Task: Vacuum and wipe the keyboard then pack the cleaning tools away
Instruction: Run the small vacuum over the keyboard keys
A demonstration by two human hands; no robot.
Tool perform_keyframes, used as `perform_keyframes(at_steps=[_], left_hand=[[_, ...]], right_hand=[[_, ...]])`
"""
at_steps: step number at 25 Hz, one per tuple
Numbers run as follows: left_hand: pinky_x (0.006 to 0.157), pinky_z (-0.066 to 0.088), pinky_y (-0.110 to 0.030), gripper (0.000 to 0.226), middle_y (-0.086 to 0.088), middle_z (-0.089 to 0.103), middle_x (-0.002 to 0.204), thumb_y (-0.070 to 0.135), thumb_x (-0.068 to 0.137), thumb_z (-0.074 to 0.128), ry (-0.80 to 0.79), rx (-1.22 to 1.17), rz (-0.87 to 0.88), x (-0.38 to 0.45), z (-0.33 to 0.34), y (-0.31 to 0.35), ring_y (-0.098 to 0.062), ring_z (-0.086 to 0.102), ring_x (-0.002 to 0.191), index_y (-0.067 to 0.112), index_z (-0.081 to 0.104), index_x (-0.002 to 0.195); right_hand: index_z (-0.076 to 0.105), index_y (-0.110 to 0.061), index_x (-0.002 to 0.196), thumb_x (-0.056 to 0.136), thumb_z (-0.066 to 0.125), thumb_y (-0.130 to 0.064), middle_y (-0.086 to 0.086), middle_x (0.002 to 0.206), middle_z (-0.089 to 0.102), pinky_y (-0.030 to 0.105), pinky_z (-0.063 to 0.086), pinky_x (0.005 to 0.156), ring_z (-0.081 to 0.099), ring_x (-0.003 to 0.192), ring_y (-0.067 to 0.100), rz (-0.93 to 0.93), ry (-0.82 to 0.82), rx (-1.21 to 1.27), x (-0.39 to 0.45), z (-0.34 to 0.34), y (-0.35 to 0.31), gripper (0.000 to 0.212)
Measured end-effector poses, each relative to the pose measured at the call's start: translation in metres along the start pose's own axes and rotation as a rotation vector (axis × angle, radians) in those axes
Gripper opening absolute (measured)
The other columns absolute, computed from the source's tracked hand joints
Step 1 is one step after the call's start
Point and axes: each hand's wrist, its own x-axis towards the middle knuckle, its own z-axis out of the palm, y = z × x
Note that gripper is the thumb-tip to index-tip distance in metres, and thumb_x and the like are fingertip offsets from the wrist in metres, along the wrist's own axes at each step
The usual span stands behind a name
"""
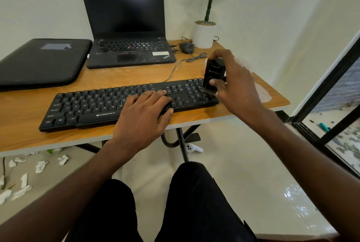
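Nearest me, my left hand [145, 111] lies flat with straight fingers across the right-of-centre keys of the long black plastic keyboard [109, 105], which sits along the front edge of the tan wooden tabletop [29, 136]. I read that as pinning the board down. My right hand [232, 80] grips a small black boxy handheld vacuum [213, 75], fingers over its top and thumb on its face, its lower end on the keys at the keyboard's right end.

So I judge the vacuuming step is in hand, working the number-pad side. The next move calls for drawing the nozzle leftward row by row, and lifting my left hand clear as it comes.

Behind my right hand, by the right edge, something pale and crumpled shows; it is blurred, possibly wipes or a plastic wrap.

Further back, an open black laptop [128, 27] stands at the rear edge, with a closed black padded sleeve [41, 62] toward the left corner; its contents are hidden. At the rear right corner a white round pot [203, 35] holds pebbles and a green plant.
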Motion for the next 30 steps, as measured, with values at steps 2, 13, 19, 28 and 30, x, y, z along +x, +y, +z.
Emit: perform_keyframes(at_steps=[2, 13, 19, 28, 30], left_hand=[[0.111, 0.038, -0.047, 0.042, 0.004, 0.055, 0.153, 0.048, 0.108, 0.046, -0.006, -0.001, 0.0, 0.0, 0.0, 0.0, -0.019, 0.049, 0.141, 0.027, 0.056, 0.144], [0.102, 0.043, -0.045, 0.046, 0.008, 0.061, 0.142, 0.057, 0.106, 0.038, 0.04, -0.15, -0.09, 0.017, -0.002, -0.005, -0.017, 0.056, 0.128, 0.028, 0.061, 0.134], [0.101, 0.04, -0.045, 0.042, 0.007, 0.061, 0.143, 0.055, 0.109, 0.038, -0.012, -0.031, -0.124, 0.015, 0.001, -0.001, -0.019, 0.055, 0.129, 0.031, 0.061, 0.135], [0.1, 0.04, -0.045, 0.041, 0.008, 0.062, 0.139, 0.054, 0.108, 0.039, 0.004, -0.024, -0.142, 0.016, 0.002, 0.001, -0.02, 0.055, 0.126, 0.029, 0.063, 0.131], [0.1, 0.039, -0.046, 0.041, 0.007, 0.062, 0.14, 0.053, 0.108, 0.04, -0.002, -0.028, -0.136, 0.015, 0.001, 0.001, -0.02, 0.055, 0.127, 0.029, 0.063, 0.132]], right_hand=[[0.043, -0.035, 0.135, 0.092, 0.068, -0.006, -0.001, 0.122, 0.066, 0.036, 0.058, 0.077, 0.065, 0.102, 0.018, -0.002, -0.069, -0.073, 0.001, -0.001, 0.005, 0.057], [0.048, -0.038, 0.142, 0.089, 0.072, -0.002, -0.005, 0.131, 0.063, 0.004, 0.049, 0.071, 0.058, 0.109, 0.008, 0.033, -0.026, 0.106, 0.021, 0.008, -0.015, 0.068], [0.041, -0.026, 0.138, 0.089, 0.063, 0.01, 0.008, 0.13, 0.057, 0.028, 0.061, 0.072, 0.063, 0.112, 0.025, -0.05, -0.283, 0.059, 0.087, 0.043, -0.014, 0.064], [0.046, -0.031, 0.135, 0.093, 0.061, 0.009, -0.001, 0.124, 0.059, 0.04, 0.062, 0.079, 0.062, 0.11, 0.021, 0.079, -0.609, -0.05, 0.062, -0.031, 0.02, 0.059], [0.043, -0.024, 0.136, 0.091, 0.063, 0.01, 0.002, 0.121, 0.057, 0.03, 0.059, 0.074, 0.06, 0.107, 0.022, 0.063, -0.382, -0.01, 0.065, -0.01, 0.014, 0.06]])
